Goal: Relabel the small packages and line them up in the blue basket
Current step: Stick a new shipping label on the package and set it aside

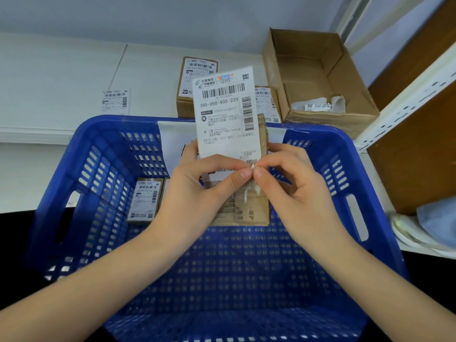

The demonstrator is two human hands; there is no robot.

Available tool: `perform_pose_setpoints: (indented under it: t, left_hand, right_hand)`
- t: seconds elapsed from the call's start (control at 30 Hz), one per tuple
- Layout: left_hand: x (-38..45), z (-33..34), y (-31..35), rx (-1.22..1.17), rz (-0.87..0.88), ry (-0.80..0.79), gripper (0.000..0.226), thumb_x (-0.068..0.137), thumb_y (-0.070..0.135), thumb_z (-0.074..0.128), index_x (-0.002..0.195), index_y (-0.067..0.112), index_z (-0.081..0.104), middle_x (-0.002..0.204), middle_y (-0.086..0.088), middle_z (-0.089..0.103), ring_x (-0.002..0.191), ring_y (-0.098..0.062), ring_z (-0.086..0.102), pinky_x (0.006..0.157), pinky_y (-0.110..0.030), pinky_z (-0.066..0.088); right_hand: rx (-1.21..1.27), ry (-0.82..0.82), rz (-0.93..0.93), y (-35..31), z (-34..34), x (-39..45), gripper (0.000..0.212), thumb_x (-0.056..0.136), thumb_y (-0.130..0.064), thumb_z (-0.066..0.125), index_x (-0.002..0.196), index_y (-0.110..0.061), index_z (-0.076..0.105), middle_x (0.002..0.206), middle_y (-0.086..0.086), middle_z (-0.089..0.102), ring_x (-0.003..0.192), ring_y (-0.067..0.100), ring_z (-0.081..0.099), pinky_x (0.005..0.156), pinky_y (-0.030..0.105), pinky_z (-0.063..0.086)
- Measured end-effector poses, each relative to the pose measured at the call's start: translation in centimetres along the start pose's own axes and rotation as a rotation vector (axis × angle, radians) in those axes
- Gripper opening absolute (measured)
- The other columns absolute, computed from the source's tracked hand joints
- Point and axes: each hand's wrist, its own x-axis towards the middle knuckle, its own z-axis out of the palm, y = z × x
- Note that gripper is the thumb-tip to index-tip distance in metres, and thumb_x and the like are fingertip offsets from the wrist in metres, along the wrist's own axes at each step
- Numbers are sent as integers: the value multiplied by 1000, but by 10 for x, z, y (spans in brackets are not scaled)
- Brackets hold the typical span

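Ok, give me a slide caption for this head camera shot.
Both hands, left hand and right hand, peel a shipping label off a small package above the blue basket.

Four small packages [246, 206], one blue basket [320, 154], one open carton [345, 95].

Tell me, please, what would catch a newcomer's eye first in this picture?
The white shipping label standing up at centre, pinched at its lower edge by both hands, left hand and right hand, against a small brown package. Beneath them gapes the big blue basket, with one labelled package at its left wall.
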Motion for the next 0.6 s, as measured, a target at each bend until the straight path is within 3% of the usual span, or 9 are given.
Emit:
perform_pose_setpoints:
  t: [0.27,0.43,0.6]
  left_hand:
    - [0,2,-2,10,8,13,11,68,31,71,79,32,72,121,7,55,118,5,49,95,-8,39]
    - [0,1,-1,27,2,15,11,68,30,71,80,32,72,122,9,54,117,6,49,95,-7,38]
    - [0,1,-1,43,0,13,12,68,31,71,80,32,72,123,7,53,119,5,47,92,-5,38]
  right_hand:
    - [-76,-17,-45,4,1,0,16,91,-17,57,89,-33,59,112,-1,48,95,-9,49,85,10,43]
    - [-64,-38,-40,3,1,0,11,91,-21,54,89,-31,59,112,-2,47,97,-2,50,87,14,45]
    - [-54,-37,-36,3,1,0,10,90,-21,55,88,-30,58,111,-2,47,96,-6,49,87,12,44]
